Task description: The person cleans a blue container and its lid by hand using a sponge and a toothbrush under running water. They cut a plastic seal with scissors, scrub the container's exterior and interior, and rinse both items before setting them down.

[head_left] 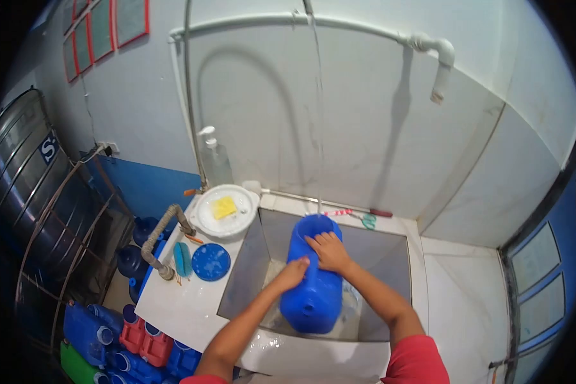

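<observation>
A blue plastic water jug (pixel 312 301) is held tilted over the sink (pixel 395 256), with its wide mouth toward the wall. My left hand (pixel 292 274) is wrapped round the jug's handle. At the mouth's edge, my right hand (pixel 331 252) grips the rim, with some fingertips hidden at the opening. A thin stream of water (pixel 320 160) falls from above toward the mouth. The inside of the jug is mostly out of sight.
On the counter left of the sink are a white basin (pixel 201 221) with a yellow sponge (pixel 224 207), a blue lid (pixel 211 262), a teal brush (pixel 182 259) and a pump bottle (pixel 217 163). Several jugs (pixel 86 333) crowd the floor at lower left. Scissors (pixel 368 221) lie on the back ledge.
</observation>
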